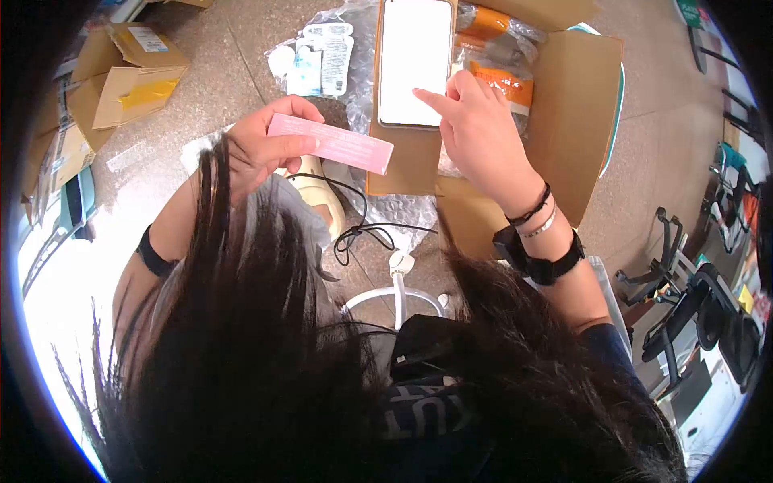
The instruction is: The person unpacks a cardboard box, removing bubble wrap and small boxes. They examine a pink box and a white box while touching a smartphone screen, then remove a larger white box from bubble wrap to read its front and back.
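My left hand (262,146) is closed around one end of a slim pink box (338,146) with small print on its side. My right hand (481,121) holds nothing. Its index finger is stretched out and meets the lower right of a smartphone's (415,60) bright white screen, while the other fingers are partly curled. The smartphone lies over a flap of a cardboard box (576,105). Inside that box are orange-and-white packets (503,84) and clear plastic wrapping. Dark hair covers much of the lower view.
White packages (328,60) lie on bubble wrap (362,88) left of the phone. Another open cardboard box (129,76) stands at upper left. Below the pink box are a cream-coloured device (320,193) and a black cable (366,233). Office chairs (692,314) stand at right.
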A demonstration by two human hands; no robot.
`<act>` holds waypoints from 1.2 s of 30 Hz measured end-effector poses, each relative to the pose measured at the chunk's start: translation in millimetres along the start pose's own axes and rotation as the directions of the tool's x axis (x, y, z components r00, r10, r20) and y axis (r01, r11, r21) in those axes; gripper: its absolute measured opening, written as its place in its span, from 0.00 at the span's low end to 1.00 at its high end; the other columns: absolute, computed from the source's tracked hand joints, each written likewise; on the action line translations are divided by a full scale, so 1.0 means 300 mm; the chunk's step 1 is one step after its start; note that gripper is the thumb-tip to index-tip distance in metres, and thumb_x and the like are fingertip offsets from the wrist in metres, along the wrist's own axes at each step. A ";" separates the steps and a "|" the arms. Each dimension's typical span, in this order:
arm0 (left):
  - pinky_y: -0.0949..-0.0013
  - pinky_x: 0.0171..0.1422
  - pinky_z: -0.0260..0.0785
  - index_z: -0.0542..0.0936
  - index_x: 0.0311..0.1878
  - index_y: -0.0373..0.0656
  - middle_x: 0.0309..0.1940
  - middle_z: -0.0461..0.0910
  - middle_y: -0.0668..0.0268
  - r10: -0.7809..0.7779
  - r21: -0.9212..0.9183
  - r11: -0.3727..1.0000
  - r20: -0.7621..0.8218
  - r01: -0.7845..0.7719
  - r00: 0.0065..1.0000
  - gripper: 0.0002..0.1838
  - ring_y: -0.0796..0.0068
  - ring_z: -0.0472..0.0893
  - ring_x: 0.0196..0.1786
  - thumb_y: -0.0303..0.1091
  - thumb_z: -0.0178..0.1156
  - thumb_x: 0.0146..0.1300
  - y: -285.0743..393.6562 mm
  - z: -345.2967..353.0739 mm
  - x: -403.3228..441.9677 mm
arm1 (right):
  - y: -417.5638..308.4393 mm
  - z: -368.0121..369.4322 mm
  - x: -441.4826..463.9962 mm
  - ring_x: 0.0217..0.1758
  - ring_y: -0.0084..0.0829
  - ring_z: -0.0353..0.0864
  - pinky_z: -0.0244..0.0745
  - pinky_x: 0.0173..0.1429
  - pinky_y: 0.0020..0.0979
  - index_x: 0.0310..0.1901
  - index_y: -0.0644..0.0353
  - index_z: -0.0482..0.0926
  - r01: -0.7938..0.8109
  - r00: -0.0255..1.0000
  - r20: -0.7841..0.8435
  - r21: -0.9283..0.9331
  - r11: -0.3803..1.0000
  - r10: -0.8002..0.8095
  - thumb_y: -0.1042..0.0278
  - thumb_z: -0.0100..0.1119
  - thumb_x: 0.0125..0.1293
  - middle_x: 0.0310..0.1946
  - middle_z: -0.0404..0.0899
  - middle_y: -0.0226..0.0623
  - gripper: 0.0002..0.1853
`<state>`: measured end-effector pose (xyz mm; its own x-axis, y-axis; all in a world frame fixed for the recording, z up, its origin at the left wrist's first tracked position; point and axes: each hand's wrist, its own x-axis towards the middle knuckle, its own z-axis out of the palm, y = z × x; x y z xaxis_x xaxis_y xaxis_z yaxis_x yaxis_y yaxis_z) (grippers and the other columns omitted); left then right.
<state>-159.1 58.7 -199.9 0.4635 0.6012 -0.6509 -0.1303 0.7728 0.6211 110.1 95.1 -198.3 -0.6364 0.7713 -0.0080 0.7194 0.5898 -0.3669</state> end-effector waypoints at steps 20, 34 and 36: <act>0.76 0.49 0.65 0.69 0.43 0.39 0.39 0.73 0.67 0.031 0.282 0.956 0.180 -0.082 0.983 0.16 0.79 0.73 0.42 0.28 0.59 0.50 0.021 0.027 -0.002 | 0.086 0.053 0.043 0.36 0.34 0.68 0.62 0.42 0.35 0.43 0.49 0.78 -0.081 0.985 -0.149 0.007 0.997 0.081 0.75 0.52 0.47 0.30 0.66 0.35 0.19; 0.77 0.44 0.68 0.69 0.44 0.40 0.38 0.74 0.67 0.057 0.290 0.952 0.144 -0.097 0.988 0.18 0.81 0.73 0.40 0.34 0.61 0.51 0.011 0.015 0.001 | 0.086 0.055 0.039 0.34 0.34 0.68 0.62 0.41 0.35 0.41 0.50 0.79 -0.078 0.980 -0.179 0.053 0.996 0.087 0.77 0.52 0.45 0.28 0.66 0.34 0.19; 0.77 0.44 0.68 0.69 0.44 0.40 0.38 0.74 0.67 0.059 0.294 0.951 0.135 -0.097 0.989 0.18 0.80 0.73 0.40 0.34 0.61 0.51 0.007 0.014 0.002 | 0.085 0.045 0.042 0.33 0.33 0.68 0.62 0.40 0.35 0.41 0.50 0.79 -0.038 0.987 -0.154 0.104 0.994 0.054 0.77 0.52 0.44 0.28 0.65 0.34 0.19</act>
<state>-155.6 60.0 -197.2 0.5692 0.6130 -0.5480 0.0886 0.6169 0.7821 116.7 116.6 -220.3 -0.5457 0.8299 0.1159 0.7105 0.5316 -0.4611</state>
